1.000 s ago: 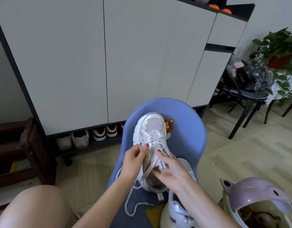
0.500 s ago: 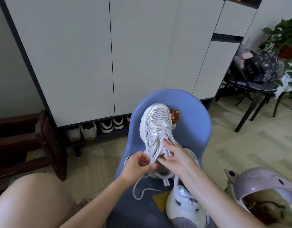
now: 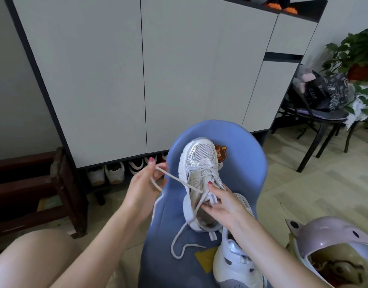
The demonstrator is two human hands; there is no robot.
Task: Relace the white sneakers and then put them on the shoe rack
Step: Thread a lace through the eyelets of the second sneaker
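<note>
A white sneaker (image 3: 199,159) lies toe-away on a blue chair (image 3: 241,154). My left hand (image 3: 143,183) is out to the left of the shoe and pinches one end of its white lace (image 3: 179,180), which runs taut from the eyelets to my fingers. My right hand (image 3: 222,202) holds the sneaker at its tongue and collar. The other lace end (image 3: 179,244) trails loose on the seat. The second white sneaker (image 3: 235,267) stands at the seat's near right, partly under my right forearm.
A tall white cabinet (image 3: 179,69) stands behind the chair, with several shoes (image 3: 114,172) in its open bottom shelf. A dark wooden bench (image 3: 33,183) is at left, a lilac helmet (image 3: 332,244) at lower right, a black chair (image 3: 316,121) with bags and a plant at right. My bare knee (image 3: 33,258) is at lower left.
My left hand has pulled the lace out to the left and up, away from the shoe, drawing it taut. My right hand stays on the tongue.
</note>
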